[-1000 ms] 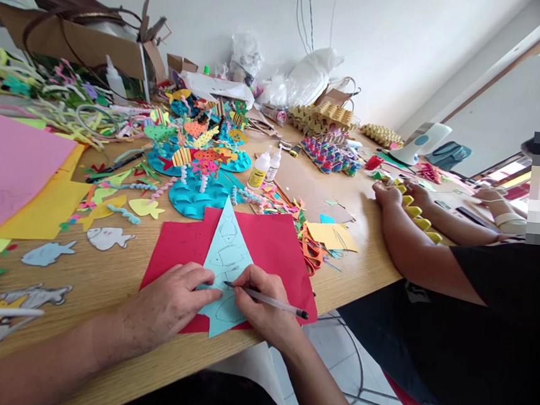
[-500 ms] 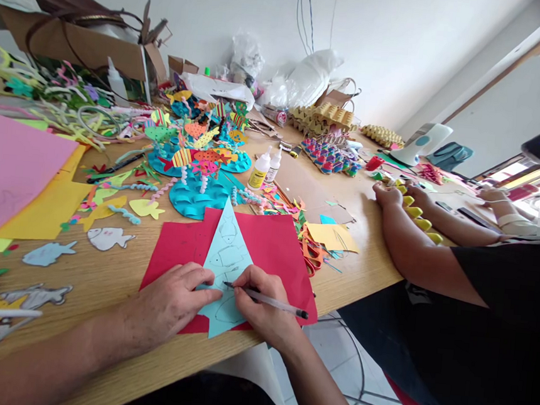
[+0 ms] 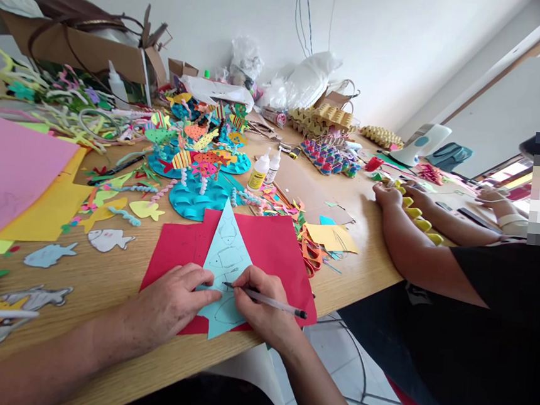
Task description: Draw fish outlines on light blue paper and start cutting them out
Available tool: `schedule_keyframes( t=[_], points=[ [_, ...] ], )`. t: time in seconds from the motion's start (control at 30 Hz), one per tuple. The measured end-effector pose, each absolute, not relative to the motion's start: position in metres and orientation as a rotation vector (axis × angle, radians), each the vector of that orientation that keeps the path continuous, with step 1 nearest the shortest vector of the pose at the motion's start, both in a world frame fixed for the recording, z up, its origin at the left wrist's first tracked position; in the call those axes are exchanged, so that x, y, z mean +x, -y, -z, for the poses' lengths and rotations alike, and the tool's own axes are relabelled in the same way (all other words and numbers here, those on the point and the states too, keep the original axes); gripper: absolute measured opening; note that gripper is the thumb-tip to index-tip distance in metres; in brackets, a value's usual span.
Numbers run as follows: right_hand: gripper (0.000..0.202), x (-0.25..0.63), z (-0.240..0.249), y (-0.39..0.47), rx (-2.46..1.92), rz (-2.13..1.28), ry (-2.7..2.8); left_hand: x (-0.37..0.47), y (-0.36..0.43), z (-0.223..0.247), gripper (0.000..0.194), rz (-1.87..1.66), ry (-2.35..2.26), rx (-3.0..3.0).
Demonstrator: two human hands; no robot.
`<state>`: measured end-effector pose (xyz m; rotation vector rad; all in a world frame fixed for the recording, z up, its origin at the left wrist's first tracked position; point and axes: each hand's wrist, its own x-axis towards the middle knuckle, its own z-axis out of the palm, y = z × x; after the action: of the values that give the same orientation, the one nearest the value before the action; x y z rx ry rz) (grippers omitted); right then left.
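Observation:
A pointed piece of light blue paper (image 3: 229, 237) with fish outlines drawn on it lies over sheets of red paper (image 3: 271, 240) at the table's near edge. My right hand (image 3: 265, 303) pinches a pen (image 3: 275, 302) with a clear barrel, and its tip touches the blue paper. On the paper's left edge rests my left hand (image 3: 171, 298), fingers stretched out and lying flat. Paper fish cutouts, one white (image 3: 110, 239) and one pale blue (image 3: 50, 254), lie to the left.
Blue bases (image 3: 194, 199) carrying colourful paper fish stand ahead, beside glue bottles (image 3: 259, 171). Orange scissors (image 3: 311, 256) and paper scraps lie right of the red paper. A pink sheet (image 3: 17, 174) is at the left. A co-worker's arms (image 3: 417, 253) hold a yellow bumpy strip at the right.
The view has shifted very slightly. Both hands, the pen and the blue paper stay in practically the same place.

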<state>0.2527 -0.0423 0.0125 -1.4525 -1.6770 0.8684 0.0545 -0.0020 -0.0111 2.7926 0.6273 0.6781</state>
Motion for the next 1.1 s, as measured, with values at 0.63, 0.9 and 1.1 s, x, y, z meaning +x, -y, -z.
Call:
schedule_keyframes(
  t=[0.63, 0.9, 1.1],
  points=[
    [0.006, 0.2526, -0.0131, 0.0421, -1.454, -0.867, 1.687, 0.0542, 0.0025, 0.0118, 0.036, -0.645, -0.636, 2.791],
    [0.006, 0.2529, -0.0134, 0.0420, -1.437, -0.868, 1.690, 0.0536, 0.0017, 0.0124, 0.037, -0.629, -0.612, 2.796],
    [0.007, 0.2522, -0.0141, 0.0427, -1.441, -0.866, 1.683, 0.0533, 0.0013, 0.0113, 0.038, -0.641, -0.610, 2.795]
  ],
)
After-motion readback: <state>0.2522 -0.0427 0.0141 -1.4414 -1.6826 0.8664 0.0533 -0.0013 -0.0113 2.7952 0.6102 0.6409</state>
